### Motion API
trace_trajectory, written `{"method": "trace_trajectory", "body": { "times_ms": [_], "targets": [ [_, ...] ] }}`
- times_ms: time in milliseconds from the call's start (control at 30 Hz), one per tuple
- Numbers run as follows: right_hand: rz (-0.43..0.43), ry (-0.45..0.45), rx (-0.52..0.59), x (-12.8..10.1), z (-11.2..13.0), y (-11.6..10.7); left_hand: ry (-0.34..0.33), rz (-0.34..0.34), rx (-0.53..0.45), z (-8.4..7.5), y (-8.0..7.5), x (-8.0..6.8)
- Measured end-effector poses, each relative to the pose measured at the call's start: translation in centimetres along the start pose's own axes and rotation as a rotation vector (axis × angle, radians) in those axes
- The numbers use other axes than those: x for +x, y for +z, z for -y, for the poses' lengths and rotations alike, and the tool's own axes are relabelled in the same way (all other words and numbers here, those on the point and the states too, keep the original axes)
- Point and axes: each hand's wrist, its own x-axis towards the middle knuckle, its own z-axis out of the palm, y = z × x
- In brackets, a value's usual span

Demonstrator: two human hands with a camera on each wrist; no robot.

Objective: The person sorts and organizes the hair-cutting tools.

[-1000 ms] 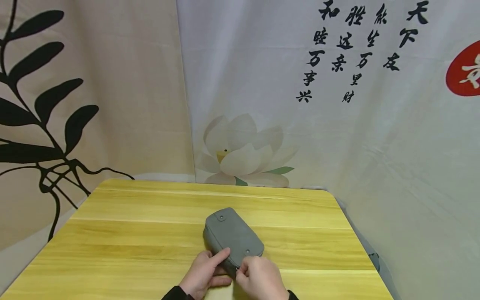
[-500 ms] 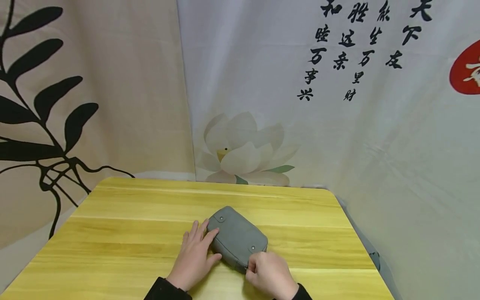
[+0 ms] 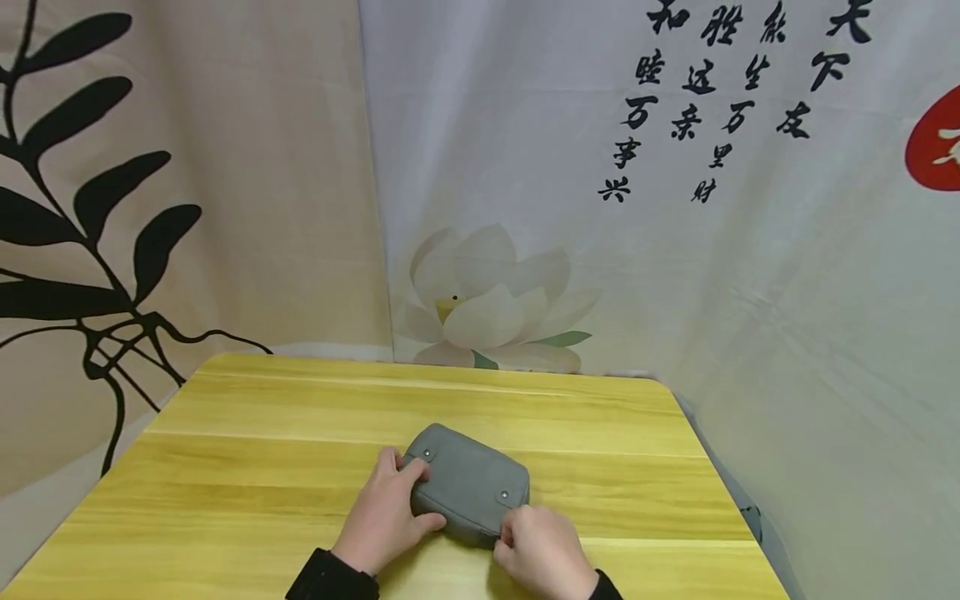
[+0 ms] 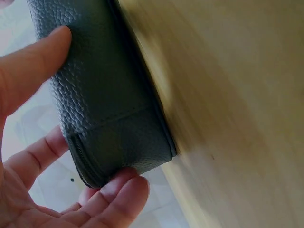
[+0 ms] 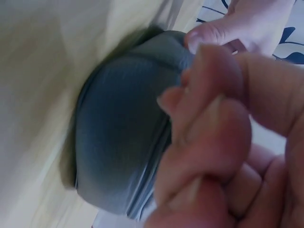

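Observation:
A grey leather-look zip pouch (image 3: 471, 477) with two metal snaps on top sits on the wooden table at an angle. My left hand (image 3: 386, 518) grips its left end, thumb on the near side and fingers over the far corner. In the left wrist view, fingertips (image 4: 128, 194) curl round the pouch's end beside a piece of zipper (image 4: 85, 161). At the near right corner, my right hand (image 3: 543, 546) has curled fingers and pinches at the zipper line. The zipper pull itself is hidden by those fingers, also in the right wrist view.
The yellow wood-grain table (image 3: 300, 408) extends beyond the pouch on all sides. Behind it hangs a cloth backdrop (image 3: 517, 167) with a printed lotus, dark leaves and black characters.
My left hand has gone from the pouch's near side to its left end. The pouch has turned to lie more sideways. My right hand has shifted slightly right, still pinching at the corner.

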Motion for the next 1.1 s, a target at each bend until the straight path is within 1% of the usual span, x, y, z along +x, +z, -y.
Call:
{"method": "trace_trajectory", "body": {
  "times_ms": [233,400,533,633,700,800,867,900,967,1100],
  "targets": [
    [-0.052,0.046,0.01,-0.1,1.0,0.5,-0.04,0.003,-0.032,-0.7,0.0,-0.2],
    [-0.088,0.049,0.022,0.1,1.3,1.0,-0.066,0.009,-0.033,-1.3,-0.2,-0.4],
    [-0.052,0.086,0.098,0.0,0.8,0.7,-0.154,0.036,-0.092,-1.2,-0.4,-0.4],
    [-0.051,0.122,0.111,0.1,0.2,0.3,-0.207,0.021,-0.132,-0.9,-0.7,-0.3],
    [-0.093,0.147,0.091,0.1,-0.2,0.0,-0.218,-0.009,-0.129,-0.7,-0.8,-0.2],
    [-0.19,0.2,0.028,0.3,-0.9,-0.3,-0.229,-0.042,-0.121,-0.4,-0.9,-0.1],
    [-0.231,0.234,0.01,0.4,-1.4,-0.4,-0.237,-0.042,-0.125,-0.3,-0.9,0.0],
    [-0.237,0.256,0.01,0.4,-1.6,-0.4,-0.238,-0.036,-0.133,-0.3,-0.9,0.1],
    [-0.223,0.278,0.028,0.5,-1.9,-0.5,-0.242,-0.015,-0.159,-0.2,-0.9,0.2],
    [-0.132,0.266,0.108,0.8,-2.4,-0.6,-0.256,0.024,-0.213,-0.1,-0.9,0.4]
  ]
}}
